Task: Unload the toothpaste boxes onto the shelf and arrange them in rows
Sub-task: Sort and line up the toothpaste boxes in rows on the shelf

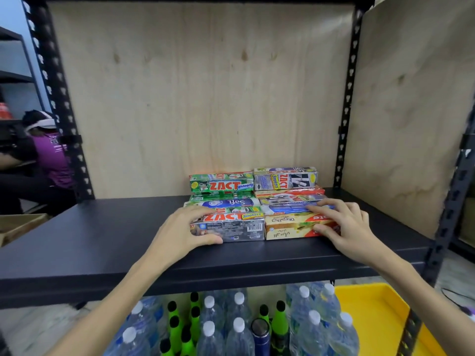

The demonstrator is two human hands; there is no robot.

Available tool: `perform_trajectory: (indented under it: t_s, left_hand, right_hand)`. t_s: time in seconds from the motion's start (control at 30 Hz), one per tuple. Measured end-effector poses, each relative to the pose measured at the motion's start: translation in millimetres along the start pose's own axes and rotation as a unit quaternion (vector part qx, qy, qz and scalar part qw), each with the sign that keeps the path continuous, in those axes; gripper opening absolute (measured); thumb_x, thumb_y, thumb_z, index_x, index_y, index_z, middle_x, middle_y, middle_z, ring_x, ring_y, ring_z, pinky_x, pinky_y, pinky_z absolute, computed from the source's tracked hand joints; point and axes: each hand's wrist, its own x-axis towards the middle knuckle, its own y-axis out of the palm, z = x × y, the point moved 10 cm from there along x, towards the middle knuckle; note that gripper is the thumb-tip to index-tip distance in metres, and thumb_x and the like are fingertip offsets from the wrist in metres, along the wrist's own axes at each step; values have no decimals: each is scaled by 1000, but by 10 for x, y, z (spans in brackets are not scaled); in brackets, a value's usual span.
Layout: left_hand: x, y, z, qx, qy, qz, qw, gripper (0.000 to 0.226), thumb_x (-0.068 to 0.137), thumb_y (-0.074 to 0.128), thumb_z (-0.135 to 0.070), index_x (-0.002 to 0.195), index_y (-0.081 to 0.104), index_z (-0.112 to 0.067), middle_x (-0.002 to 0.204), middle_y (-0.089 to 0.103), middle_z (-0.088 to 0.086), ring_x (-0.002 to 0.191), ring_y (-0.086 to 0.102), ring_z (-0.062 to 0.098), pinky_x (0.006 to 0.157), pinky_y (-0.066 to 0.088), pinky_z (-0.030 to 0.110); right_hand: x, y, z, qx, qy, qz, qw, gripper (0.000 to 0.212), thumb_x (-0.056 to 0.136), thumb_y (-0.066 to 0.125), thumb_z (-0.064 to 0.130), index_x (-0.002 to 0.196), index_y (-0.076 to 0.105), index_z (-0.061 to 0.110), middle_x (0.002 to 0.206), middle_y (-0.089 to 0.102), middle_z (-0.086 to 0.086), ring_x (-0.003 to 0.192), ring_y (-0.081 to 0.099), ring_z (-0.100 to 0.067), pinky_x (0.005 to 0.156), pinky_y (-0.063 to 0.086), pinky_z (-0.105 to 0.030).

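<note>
- Toothpaste boxes (253, 204): two columns on the dark shelf (102, 235), stacked higher at the back; each box's long axis runs left to right, parallel to the shelf's front edge.
- Left hand (180, 228): fingers curled over the left end of the grey front box (231, 227), thumb against its front face.
- Right hand (341, 224): fingers spread over the right end of the yellow front box (295, 226), thumb on its front face.
- Key relation: each hand caps the outer end of its nearer box, and the two boxes meet end to end between them; squaring the front row probably calls for an inward and backward push.
- Yellow bin (372, 312): below right, its visible part bare.
</note>
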Motion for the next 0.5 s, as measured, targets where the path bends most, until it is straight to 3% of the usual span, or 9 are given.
perform_trajectory:
  t_s: [0.13,0.33,0.5]
  left_hand:
    - [-56,-44,89,-98,-30,-9,995,76,61,87,-58,130,59,-44,135,51,-23,122,46,-5,98,40,18]
    - [-84,-74,293,-192,-76,-20,978,58,62,86,-55,116,68,-40,134,51,-17,125,52,6,102,49,34]
    - [-65,8,374,-185,-73,5,980,52,64,80,-64,111,72,-43,143,45,-14,137,41,9,114,38,38]
  right_hand:
    - [-21,6,1,-11,2,0,1000,63,84,39,81,140,47,54,146,38,17,131,26,-14,102,18,-36]
    - [-47,-12,23,-13,11,4,1000,81,73,31,93,141,47,52,146,38,19,132,24,-13,106,19,-38]
    - [-72,-4,63,-14,19,16,1000,82,71,33,95,141,45,54,147,39,17,132,23,-14,105,18,-37]
